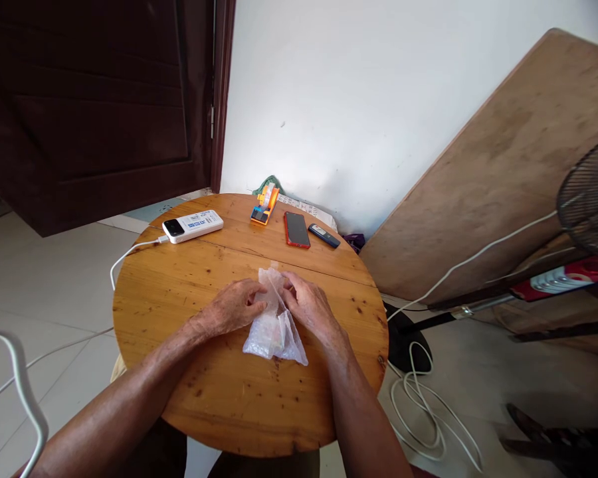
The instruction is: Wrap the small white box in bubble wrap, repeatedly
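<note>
A crumpled sheet of clear bubble wrap (272,335) lies on the round wooden table (239,392), narrow at the top and wider toward me. Whatever is inside it is too blurred to make out. My left hand (238,304) is at its left side, fingers curved against the plastic. On the other side, my right hand (309,302) grips the upper right edge of the wrap, its fingers bent. A small piece of clear tape shows on the wood just above the wrap.
Along the table's far side are a white power bank (194,226) with a cable, an orange tape dispenser (265,204), a red-edged phone (297,230) and a dark handheld device (323,235). A fan (591,192) and coiled cable (418,405) are at right.
</note>
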Motion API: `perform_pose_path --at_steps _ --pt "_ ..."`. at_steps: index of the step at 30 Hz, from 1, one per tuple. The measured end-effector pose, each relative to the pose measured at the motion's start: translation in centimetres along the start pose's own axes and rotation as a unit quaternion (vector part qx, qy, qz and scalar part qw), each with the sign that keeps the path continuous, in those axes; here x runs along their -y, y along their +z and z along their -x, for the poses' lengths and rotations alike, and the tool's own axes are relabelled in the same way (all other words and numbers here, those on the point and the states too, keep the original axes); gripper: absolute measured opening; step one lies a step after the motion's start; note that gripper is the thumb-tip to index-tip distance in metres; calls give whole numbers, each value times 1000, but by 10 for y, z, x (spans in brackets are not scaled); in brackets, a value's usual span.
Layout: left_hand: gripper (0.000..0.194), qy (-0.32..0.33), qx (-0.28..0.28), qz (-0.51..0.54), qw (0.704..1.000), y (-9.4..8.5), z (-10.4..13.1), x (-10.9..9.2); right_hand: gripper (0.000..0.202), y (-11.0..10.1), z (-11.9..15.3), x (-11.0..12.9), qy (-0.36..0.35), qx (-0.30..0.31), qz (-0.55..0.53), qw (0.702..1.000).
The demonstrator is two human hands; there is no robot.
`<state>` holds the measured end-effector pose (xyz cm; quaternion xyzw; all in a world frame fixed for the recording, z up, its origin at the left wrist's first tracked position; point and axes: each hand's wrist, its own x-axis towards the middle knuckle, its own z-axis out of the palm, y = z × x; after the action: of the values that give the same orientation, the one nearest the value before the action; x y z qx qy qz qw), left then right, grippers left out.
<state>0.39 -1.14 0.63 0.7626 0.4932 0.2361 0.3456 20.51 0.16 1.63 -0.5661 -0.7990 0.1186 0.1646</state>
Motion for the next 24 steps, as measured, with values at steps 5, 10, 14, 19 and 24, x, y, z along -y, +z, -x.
perform_pose_path --at_steps 5,10,14,19,24 --pt "32 16 5 15 1000 1 1 2 37 -1 1 1 -7 1 -1 1000" --pt "32 14 3 18 1000 2 0 4 35 -1 0 1 -10 4 -2 1000" --pt "33 12 -2 3 1000 2 0 4 36 -2 0 2 -12 9 8 1000" --pt "32 8 -13 -7 1000 2 1 1 38 -3 0 4 -3 14 11 1000" --pt "31 15 -18 -14 1000 3 1 0 39 -3 0 5 5 17 13 1000"
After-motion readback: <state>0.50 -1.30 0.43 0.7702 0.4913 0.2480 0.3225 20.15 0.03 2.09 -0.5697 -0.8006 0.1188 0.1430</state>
